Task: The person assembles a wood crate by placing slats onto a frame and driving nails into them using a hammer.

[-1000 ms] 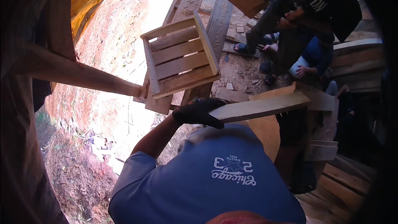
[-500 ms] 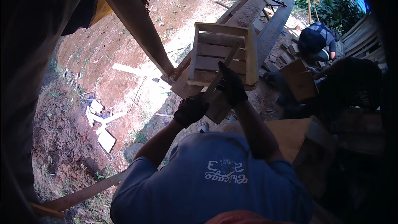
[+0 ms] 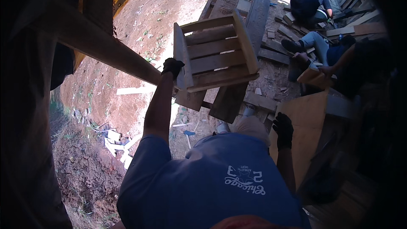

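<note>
A slatted wooden crate (image 3: 218,63) with raised side boards rests tilted on the plank bench in front of me. My left hand (image 3: 173,66), in a dark glove, is closed on the top edge of its left side board. Off to the right, my right hand (image 3: 283,130), also gloved, is held low beside a broad wooden panel (image 3: 311,114). Its fingers look apart and nothing shows in them, though the dark glove hides detail.
Long planks (image 3: 256,17) form the bench. A thick slanting beam (image 3: 106,51) crosses at left. One person (image 3: 305,2) crouches at far right; a nearer seated person (image 3: 339,59) handles a wooden piece. Scrap wood (image 3: 292,27) litters the ground. White offcuts (image 3: 118,144) lie lower left.
The wood strip both hands held has gone from view. My left hand has moved up onto the crate's left side; my right hand has swung down to the right. The view has shifted.
</note>
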`<state>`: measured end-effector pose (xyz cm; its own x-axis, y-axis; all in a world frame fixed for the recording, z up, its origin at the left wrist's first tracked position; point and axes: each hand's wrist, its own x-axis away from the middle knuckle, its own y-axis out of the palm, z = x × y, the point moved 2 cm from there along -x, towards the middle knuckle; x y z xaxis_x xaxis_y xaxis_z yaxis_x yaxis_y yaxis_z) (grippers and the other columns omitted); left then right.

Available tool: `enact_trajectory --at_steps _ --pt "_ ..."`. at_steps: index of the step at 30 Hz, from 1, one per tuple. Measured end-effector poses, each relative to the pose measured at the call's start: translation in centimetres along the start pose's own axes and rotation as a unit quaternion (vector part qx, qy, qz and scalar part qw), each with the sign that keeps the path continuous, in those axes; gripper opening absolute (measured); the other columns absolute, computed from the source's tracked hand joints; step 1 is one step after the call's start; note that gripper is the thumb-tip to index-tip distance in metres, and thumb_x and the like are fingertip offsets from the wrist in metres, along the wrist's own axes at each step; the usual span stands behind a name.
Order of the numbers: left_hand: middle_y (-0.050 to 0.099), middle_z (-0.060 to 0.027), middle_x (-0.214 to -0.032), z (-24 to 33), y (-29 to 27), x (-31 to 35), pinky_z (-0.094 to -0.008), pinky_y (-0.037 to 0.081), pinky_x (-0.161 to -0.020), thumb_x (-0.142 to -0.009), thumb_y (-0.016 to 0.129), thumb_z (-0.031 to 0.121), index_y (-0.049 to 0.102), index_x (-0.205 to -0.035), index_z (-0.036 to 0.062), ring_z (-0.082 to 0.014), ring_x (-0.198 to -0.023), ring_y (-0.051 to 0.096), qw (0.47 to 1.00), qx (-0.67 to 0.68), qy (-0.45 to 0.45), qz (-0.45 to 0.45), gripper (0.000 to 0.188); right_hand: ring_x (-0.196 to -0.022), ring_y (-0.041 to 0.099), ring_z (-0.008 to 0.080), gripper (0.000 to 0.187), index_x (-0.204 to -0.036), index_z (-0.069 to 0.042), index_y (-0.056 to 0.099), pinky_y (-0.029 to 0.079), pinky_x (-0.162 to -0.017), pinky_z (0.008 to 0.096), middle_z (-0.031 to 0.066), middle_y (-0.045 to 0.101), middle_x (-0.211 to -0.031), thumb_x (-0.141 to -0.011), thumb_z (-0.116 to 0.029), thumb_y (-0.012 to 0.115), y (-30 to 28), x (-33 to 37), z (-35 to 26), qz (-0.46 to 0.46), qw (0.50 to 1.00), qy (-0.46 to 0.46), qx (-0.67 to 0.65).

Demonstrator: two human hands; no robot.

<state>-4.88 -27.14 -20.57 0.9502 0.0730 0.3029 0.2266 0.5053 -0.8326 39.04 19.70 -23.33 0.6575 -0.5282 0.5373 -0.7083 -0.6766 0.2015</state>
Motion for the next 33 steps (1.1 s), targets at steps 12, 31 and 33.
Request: enact_trajectory --at_steps 12,31,33 --pt "0.079 -0.0208 -0.103 0.7 3.8 -2.9 -0.0459 0.062 -0.092 -0.082 0.085 0.037 0.079 -0.108 -0.002 -0.0337 -0.097 0.078 0.997 -0.036 -0.06 0.039 0.047 -0.101 0.071 0.0222 0.044 -0.146 -0.007 0.061 0.056 -0.084 0.0339 0.0092 0.07 -0.121 -0.109 -0.03 0.057 -3.2 4.5 4.7 0.077 0.989 0.081 -0.095" --pt "0.071 -0.0303 -0.125 4.0 3.4 0.0 -0.0494 0.057 -0.102 -0.082 0.065 0.022 0.074 -0.115 -0.0044 -0.0443 -0.119 0.07 0.995 -0.032 -0.091 0.02 0.043 -0.113 0.068 0.0265 0.049 -0.151 -0.01 0.057 0.054 -0.094 0.0393 0.0131 0.066 -0.133 -0.108 -0.034 0.058 -3.4 1.6 2.6 0.025 0.995 0.064 -0.076" --pt "0.072 -0.0291 -0.125 3.7 3.2 -0.4 -0.0493 0.057 -0.102 -0.082 0.066 0.022 0.076 -0.113 -0.0035 -0.0434 -0.12 0.07 0.995 -0.029 -0.096 0.025 0.042 -0.113 0.068 0.0265 0.049 -0.151 -0.009 0.057 0.054 -0.095 0.0394 0.0132 0.067 -0.132 -0.109 -0.034 0.058 -3.5 1.5 3.1 0.02 0.992 0.069 -0.105"
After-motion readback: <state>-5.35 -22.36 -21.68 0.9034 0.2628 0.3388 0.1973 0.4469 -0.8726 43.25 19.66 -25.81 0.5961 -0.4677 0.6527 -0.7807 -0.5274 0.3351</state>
